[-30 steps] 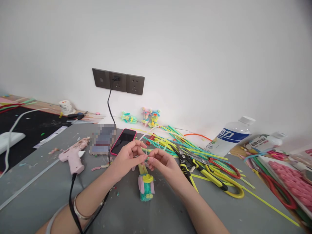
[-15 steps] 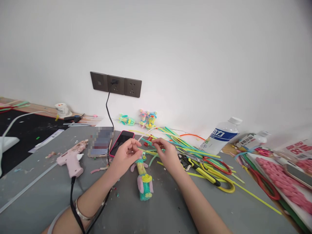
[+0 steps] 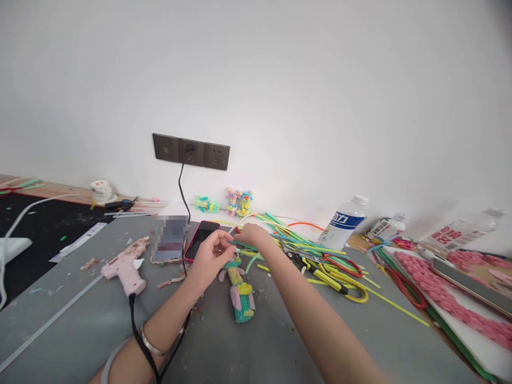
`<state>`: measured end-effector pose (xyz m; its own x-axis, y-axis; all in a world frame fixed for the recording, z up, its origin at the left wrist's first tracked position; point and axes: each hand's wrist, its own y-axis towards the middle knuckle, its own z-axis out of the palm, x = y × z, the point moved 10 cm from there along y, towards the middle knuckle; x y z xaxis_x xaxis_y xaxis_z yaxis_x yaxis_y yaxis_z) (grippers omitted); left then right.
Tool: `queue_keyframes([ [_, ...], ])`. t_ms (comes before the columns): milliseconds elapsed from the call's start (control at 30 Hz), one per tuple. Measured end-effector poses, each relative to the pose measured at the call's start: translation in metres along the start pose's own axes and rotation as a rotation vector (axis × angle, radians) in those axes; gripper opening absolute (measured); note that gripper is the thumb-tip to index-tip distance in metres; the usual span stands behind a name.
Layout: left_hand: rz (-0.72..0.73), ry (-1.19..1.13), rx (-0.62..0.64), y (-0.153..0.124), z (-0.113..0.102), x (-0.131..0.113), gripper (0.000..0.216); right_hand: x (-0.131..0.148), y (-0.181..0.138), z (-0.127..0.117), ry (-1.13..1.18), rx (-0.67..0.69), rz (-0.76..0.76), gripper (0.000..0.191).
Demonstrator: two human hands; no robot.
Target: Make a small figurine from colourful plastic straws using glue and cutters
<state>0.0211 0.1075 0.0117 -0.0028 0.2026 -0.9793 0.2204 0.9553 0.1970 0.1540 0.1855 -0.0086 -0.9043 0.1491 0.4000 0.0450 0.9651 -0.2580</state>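
My left hand point(image 3: 214, 256) is closed in a pinch, with a whitish pipe cleaner point(image 3: 241, 222) rising from its fingertips and curving right. My right hand point(image 3: 256, 236) is just to the right, turned with its back toward me and its fingers curled; what they hold is hidden. Below and between my hands, a pipe-cleaner figure point(image 3: 242, 301) in teal, yellow and pink lies on the grey table mat point(image 3: 272, 346). Its upper end is partly behind my left fingers. Loose yellow, green and blue pipe cleaners point(image 3: 296, 234) spread beyond my right hand.
Left are a pink glue gun point(image 3: 126, 269) with a black cord and two phones point(image 3: 170, 240). Yellow-handled pliers point(image 3: 328, 280) and red-handled scissors point(image 3: 344, 265) lie right, before a bottle point(image 3: 344, 221). Small finished figures point(image 3: 239, 202) stand by the wall.
My right hand has rotated, its fingertips now turned out of sight, and moved slightly up and left. My left hand keeps its pinch. The view has shifted a little.
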Motion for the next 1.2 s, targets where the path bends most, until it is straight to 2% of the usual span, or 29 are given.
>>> queue_keyframes([
  [100, -0.01, 0.002, -0.008, 0.0, -0.001, -0.001, 0.023, -0.003, -0.002, -0.009, 0.115, 0.13, -0.115, 0.02],
  [167, -0.023, -0.009, 0.001, 0.0, -0.001, 0.001, 0.025, -0.005, -0.008, -0.017, 0.2, 0.192, -0.193, 0.018],
  [233, -0.025, -0.028, 0.013, 0.0, 0.0, 0.003, 0.027, -0.009, -0.018, -0.027, 0.278, 0.197, -0.258, 0.013],
  [333, -0.029, -0.041, 0.012, 0.001, -0.001, 0.007, 0.027, -0.026, -0.036, -0.041, 0.39, 0.134, -0.309, 0.016],
  [400, -0.052, -0.043, 0.011, 0.001, -0.002, 0.011, 0.028, -0.049, -0.044, -0.042, 0.537, 0.101, -0.273, 0.014],
  [467, -0.084, -0.044, 0.036, 0.0, 0.001, 0.016, 0.029, -0.083, -0.048, -0.041, 0.697, 0.039, -0.155, 0.007],
  [567, -0.111, -0.058, 0.091, 0.0, 0.008, 0.019, 0.033, -0.12, -0.049, -0.038, 0.831, -0.068, -0.039, 0.025],
  [633, -0.104, -0.068, 0.104, 0.0, 0.01, 0.017, 0.034, -0.127, -0.05, -0.037, 0.95, -0.108, -0.037, 0.04],
  [700, -0.093, -0.044, 0.079, 0.001, 0.007, 0.013, 0.034, -0.118, -0.051, -0.032, 1.111, -0.083, -0.069, 0.055],
  [767, -0.089, 0.015, 0.022, 0.001, 0.0, 0.01, 0.032, -0.094, -0.055, -0.021, 1.252, 0.047, -0.141, 0.064],
  [833, -0.092, 0.036, -0.005, 0.0, -0.003, 0.008, 0.031, -0.065, -0.062, -0.008, 1.336, 0.201, -0.221, 0.066],
  [900, -0.092, 0.028, -0.011, 0.0, -0.004, 0.007, 0.031, -0.045, -0.068, 0.002, 1.38, 0.267, -0.265, 0.066],
  [1000, -0.094, 0.021, -0.016, -0.001, -0.005, 0.007, 0.03, -0.032, -0.071, 0.01, 1.389, 0.249, -0.301, 0.065],
  [1200, -0.114, -0.02, -0.027, -0.001, -0.005, 0.01, 0.024, -0.03, -0.072, 0.011, 1.386, 0.206, -0.352, 0.057],
])
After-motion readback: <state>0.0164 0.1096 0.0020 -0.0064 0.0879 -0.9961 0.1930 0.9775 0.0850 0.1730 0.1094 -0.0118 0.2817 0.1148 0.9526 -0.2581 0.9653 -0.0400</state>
